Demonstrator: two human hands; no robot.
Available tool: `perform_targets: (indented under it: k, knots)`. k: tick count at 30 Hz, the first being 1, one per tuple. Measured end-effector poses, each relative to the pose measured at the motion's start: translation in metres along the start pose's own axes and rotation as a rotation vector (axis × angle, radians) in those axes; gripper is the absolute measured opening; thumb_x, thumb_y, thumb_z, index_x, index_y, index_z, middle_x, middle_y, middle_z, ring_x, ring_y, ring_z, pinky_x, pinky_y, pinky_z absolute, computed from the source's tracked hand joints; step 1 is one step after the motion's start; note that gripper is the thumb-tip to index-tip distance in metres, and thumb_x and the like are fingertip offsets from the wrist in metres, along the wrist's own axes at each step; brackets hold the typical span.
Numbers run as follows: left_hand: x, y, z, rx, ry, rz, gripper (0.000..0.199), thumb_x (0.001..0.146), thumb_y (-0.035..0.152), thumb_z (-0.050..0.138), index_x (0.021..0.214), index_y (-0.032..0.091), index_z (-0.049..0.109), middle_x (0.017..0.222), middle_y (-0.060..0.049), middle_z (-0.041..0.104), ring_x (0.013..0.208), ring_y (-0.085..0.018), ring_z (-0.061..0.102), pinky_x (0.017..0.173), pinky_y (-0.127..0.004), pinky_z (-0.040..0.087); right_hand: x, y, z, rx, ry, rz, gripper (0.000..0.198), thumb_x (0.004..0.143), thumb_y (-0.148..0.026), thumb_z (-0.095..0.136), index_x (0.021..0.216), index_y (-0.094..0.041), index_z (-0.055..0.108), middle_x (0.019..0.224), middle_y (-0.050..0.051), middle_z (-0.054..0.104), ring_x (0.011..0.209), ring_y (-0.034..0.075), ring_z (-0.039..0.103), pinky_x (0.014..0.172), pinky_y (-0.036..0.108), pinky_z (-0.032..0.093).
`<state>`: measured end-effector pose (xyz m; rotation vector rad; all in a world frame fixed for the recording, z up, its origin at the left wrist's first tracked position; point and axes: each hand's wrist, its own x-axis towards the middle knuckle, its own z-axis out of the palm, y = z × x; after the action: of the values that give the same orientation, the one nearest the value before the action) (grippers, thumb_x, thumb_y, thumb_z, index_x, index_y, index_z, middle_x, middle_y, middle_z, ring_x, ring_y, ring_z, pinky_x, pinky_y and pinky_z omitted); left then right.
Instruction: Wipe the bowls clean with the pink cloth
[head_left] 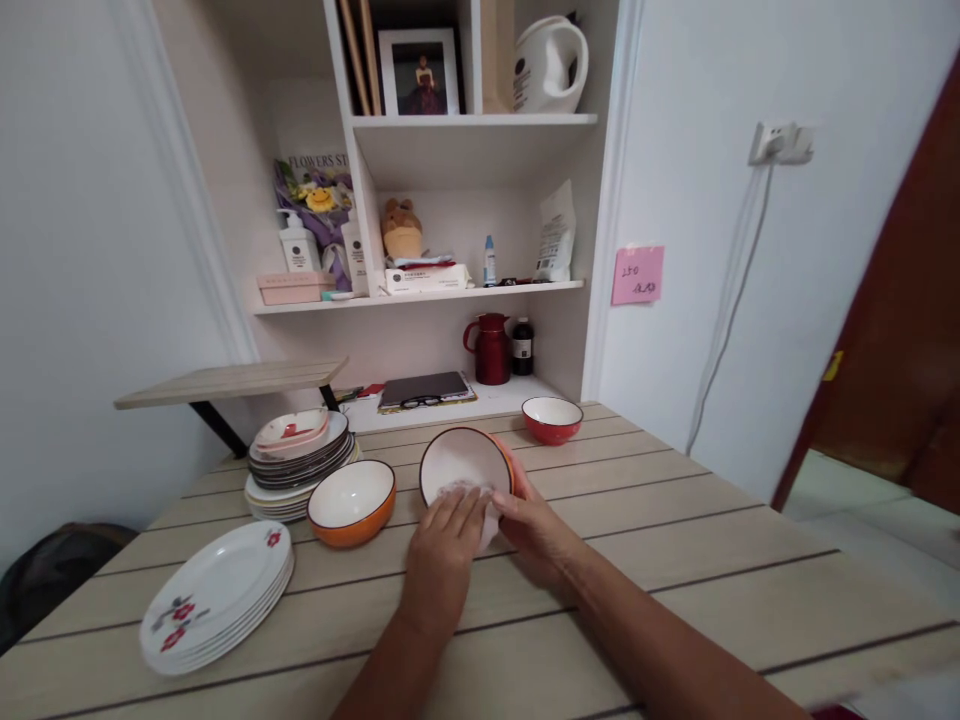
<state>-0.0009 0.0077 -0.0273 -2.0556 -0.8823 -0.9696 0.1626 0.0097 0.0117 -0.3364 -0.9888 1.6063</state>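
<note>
An orange bowl (459, 458) with a white inside and dark rim is tilted toward me above the table. My right hand (536, 525) grips its right side, thumb near the rim and fingers behind. My left hand (448, 540) presses a crumpled white tissue (489, 528) against the inside of the bowl near its lower rim; part of the tissue hangs below between the hands. Left of the held bowl, a second orange bowl (352, 502) stands upright on the table.
Oval white plates with red flowers (225, 585) are stacked at front left. Behind them rises a stack of round plates (300, 450) topped by small dishes, near a raised wooden shelf (232, 380). A red bowl (553, 420) stands at back right, and a red jug (492, 350) on the bottom shelf.
</note>
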Motion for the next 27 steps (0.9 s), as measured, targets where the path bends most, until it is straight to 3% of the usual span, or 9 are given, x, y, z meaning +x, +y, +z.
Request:
perform_targets:
  k: [4,9,14,16,21,27]
  knots:
    - [0.001,0.003,0.001,-0.055,-0.024,0.064,0.043,0.103,0.008,0.036,0.138,0.013,0.059,0.129,-0.009,0.073,0.123,-0.024,0.065,0.108,-0.043,0.051,0.002,0.007,-0.002,-0.005,0.068,0.022,0.075,0.073,-0.037,0.085,0.141,-0.034,0.053,0.117,0.006,0.077,0.112,0.030,0.069,0.100,0.046,0.050]
    - [0.007,0.009,0.001,-0.087,-0.151,0.067,0.042,0.104,0.012,0.039,0.141,0.017,0.057,0.128,-0.008,0.073,0.118,-0.023,0.066,0.103,-0.039,0.053,0.002,0.001,-0.007,-0.089,0.156,0.047,0.064,0.077,-0.041,0.080,0.137,-0.031,0.057,0.114,0.007,0.077,0.103,0.032,0.071,0.087,0.043,0.054]
    - [0.015,-0.011,-0.023,-0.074,-0.332,0.234,0.041,0.103,0.017,0.049,0.143,0.024,0.055,0.136,-0.006,0.068,0.125,-0.020,0.062,0.112,-0.039,0.045,-0.001,-0.017,-0.005,-0.185,0.119,0.037,0.055,0.076,-0.040,0.079,0.128,-0.028,0.063,0.115,0.007,0.076,0.102,0.030,0.070,0.085,0.039,0.053]
    - [0.013,-0.022,-0.035,-0.044,-0.365,0.313,0.038,0.103,0.018,0.050,0.140,0.025,0.057,0.138,-0.005,0.067,0.128,-0.020,0.060,0.113,-0.040,0.044,-0.002,-0.022,-0.002,-0.221,0.097,0.100,0.055,0.075,-0.039,0.079,0.127,-0.028,0.064,0.115,0.006,0.076,0.101,0.029,0.070,0.084,0.038,0.052]
    - [-0.007,-0.024,-0.050,0.001,-0.178,0.361,0.031,0.105,0.017,0.044,0.126,0.019,0.067,0.128,-0.005,0.073,0.119,-0.022,0.067,0.107,-0.039,0.050,-0.011,-0.018,0.009,-0.119,0.092,0.262,0.068,0.071,-0.035,0.082,0.134,-0.030,0.058,0.113,0.005,0.077,0.097,0.027,0.071,0.079,0.034,0.051]
    - [-0.024,0.010,-0.049,0.045,-0.056,0.147,0.037,0.105,0.013,0.036,0.122,0.015,0.069,0.115,-0.005,0.078,0.106,-0.020,0.073,0.092,-0.034,0.059,-0.038,0.002,0.024,0.130,0.193,0.181,0.098,0.063,-0.024,0.088,0.148,-0.037,0.042,0.097,0.000,0.077,0.085,0.025,0.072,0.082,0.037,0.053]
